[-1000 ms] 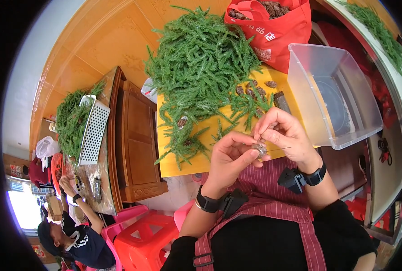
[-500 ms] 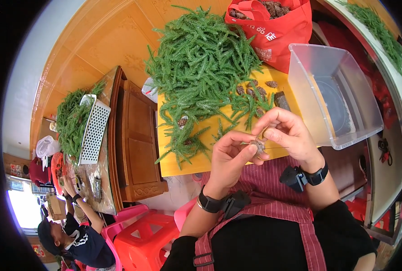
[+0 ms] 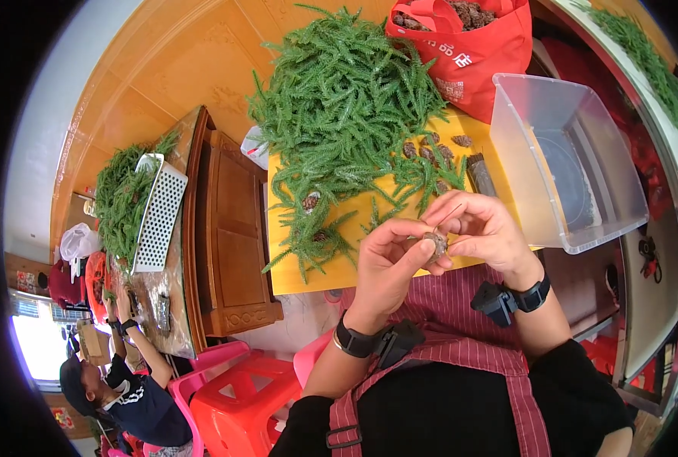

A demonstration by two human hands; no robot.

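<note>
Pine cone (image 3: 435, 247) in the head view sits pinched in the left hand (image 3: 388, 263). Just right of that grip, the right hand (image 3: 490, 236) curls near a thin wire (image 3: 447, 216); whether it holds it, I cannot tell. Green sprigs (image 3: 346, 114) lie beyond.

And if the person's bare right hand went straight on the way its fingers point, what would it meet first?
Most likely the bare left hand, pinching a small, roundish grey-brown pine cone just left of the right hand; exact depth is unclear.
</note>
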